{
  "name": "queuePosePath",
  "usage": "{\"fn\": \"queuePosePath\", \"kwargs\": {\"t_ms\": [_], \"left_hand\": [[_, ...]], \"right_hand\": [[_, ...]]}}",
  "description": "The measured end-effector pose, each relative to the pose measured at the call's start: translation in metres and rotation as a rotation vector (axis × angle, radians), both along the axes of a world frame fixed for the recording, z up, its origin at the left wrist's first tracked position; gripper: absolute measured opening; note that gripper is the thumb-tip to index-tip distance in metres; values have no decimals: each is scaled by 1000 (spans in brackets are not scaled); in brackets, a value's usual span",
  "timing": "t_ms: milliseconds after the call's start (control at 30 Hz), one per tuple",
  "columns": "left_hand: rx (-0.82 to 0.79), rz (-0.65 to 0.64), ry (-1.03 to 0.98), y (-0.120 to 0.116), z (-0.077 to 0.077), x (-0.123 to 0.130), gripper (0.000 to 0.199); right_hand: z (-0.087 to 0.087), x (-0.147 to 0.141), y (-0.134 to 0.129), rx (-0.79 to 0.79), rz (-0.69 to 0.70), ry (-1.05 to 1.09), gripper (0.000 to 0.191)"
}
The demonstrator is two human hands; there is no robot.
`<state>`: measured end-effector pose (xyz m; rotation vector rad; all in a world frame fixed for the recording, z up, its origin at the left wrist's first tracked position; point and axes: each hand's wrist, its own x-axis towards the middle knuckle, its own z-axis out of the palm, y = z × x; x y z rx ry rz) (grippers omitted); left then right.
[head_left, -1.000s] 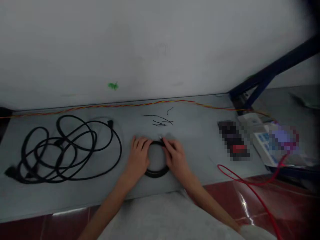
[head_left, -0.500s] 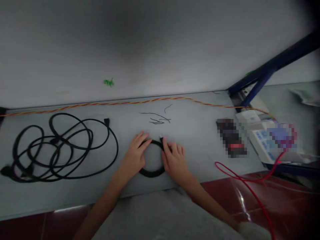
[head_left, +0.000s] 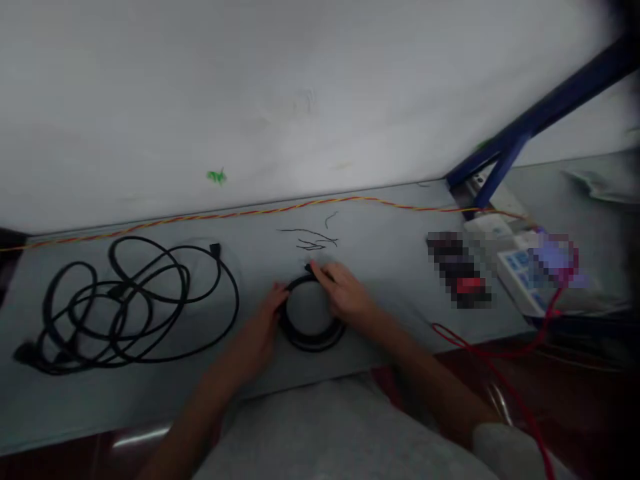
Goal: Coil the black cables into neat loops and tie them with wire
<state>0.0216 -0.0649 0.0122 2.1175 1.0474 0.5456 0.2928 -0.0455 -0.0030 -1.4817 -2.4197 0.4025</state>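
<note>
A black cable wound into a round coil (head_left: 314,343) lies on the grey table (head_left: 395,267) in front of me. My left hand (head_left: 265,327) grips the coil's left side, its fingers closed and partly hidden. At the coil's upper right, my right hand (head_left: 343,290) pinches the cable close to its small dark connector end. Several thin black ties (head_left: 313,245) lie just beyond the coil. Loose loops of another black cable (head_left: 187,280), with plugs at its ends, spread over the left part of the table.
A twisted red and yellow wire (head_left: 260,212) runs along the back edge by the white wall. To the right are a pixelated dark and red object (head_left: 457,270), a blue metal frame (head_left: 505,167), a white device (head_left: 523,280) and a red cable (head_left: 515,393).
My right hand has moved up and left, over the coil's top with the connector end. My left hand has turned and closed at the coil's left side. The camera view has shifted slightly.
</note>
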Motion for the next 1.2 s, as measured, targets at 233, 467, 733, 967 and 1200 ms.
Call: {"fn": "queuePosePath", "kwargs": {"t_ms": [233, 467, 733, 967, 1200], "left_hand": [[305, 132, 40, 24, 12, 9, 48], [444, -46, 32, 71, -7, 34, 26], [476, 61, 142, 54, -8, 43, 21], [412, -27, 260, 64, -2, 43, 15], [397, -84, 303, 70, -1, 45, 7]], "right_hand": [[6, -6, 22, 0, 149, 27, 89], [-7, -3, 32, 121, 296, 224, 39], [-5, -12, -2, 225, -93, 108, 43], [-11, -6, 3, 213, 4, 278, 61], [-1, 8, 34, 98, -277, 433, 26]]}}
